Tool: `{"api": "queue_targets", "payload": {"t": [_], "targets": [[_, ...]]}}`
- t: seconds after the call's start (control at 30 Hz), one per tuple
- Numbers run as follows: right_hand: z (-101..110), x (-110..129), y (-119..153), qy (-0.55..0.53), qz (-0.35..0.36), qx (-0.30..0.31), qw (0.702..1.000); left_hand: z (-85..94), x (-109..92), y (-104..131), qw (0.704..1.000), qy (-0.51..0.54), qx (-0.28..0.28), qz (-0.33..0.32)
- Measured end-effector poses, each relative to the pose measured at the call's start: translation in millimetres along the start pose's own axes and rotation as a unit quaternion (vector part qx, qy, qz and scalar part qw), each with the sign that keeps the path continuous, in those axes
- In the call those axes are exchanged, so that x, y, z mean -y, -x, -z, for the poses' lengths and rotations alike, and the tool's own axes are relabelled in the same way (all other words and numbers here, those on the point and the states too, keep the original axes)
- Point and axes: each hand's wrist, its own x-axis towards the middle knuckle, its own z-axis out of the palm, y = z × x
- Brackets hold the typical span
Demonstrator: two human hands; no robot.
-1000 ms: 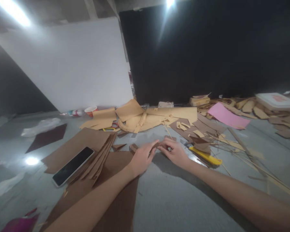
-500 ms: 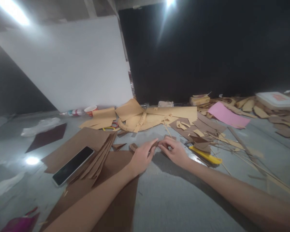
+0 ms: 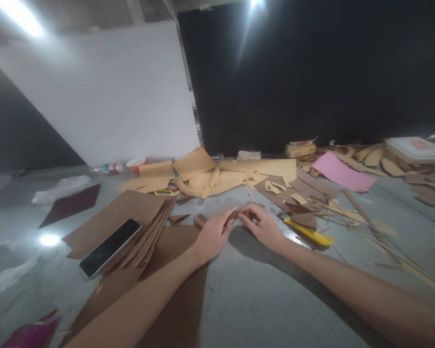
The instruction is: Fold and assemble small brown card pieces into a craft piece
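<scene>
In the middle of the table my left hand [image 3: 214,233] is closed, thumb and fingers pinching a small brown piece of paper [image 3: 232,215]. My right hand [image 3: 260,224] meets it from the other side, its fingertips pinched at the same piece. Most of that piece is hidden by the fingers. A large brown sheet [image 3: 181,270] lies under my left forearm. Just right of my right hand rests a yellow utility knife [image 3: 310,233]. Small folded brown scraps [image 3: 178,219] lie to the left of my left hand.
A smartphone [image 3: 110,247] rests on a stack of brown sheets [image 3: 130,208] at left. Tan paper pieces [image 3: 261,168], a pink sheet [image 3: 343,172], a paper cup [image 3: 136,165] and a white-lidded box [image 3: 418,150] line the back. Thin strips [image 3: 377,241] are scattered at right.
Both hands stay in nearly the same place, still pinching at the small brown piece. The right hand's fingers have shifted very slightly. Nothing else has visibly moved.
</scene>
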Motion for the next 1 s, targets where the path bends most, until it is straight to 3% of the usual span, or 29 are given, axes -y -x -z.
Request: {"api": "queue_targets", "payload": {"t": [0.27, 0.67, 1.0], "targets": [[3.9, 7.2, -1.8, 0.010, 0.025, 0.034, 0.999, -2.1, 3.0, 1.5, 1.000, -0.015, 0.007, -0.024], [1.2, 4.0, -0.9, 0.011, -0.022, 0.040, 0.999, -3.0, 4.3, 1.2, 1.000, 0.001, -0.006, -0.001], [3.1, 2.8, -1.4, 0.012, 0.008, 0.054, 0.998, -1.2, 1.9, 1.3, 1.000, -0.015, 0.005, -0.017]]}}
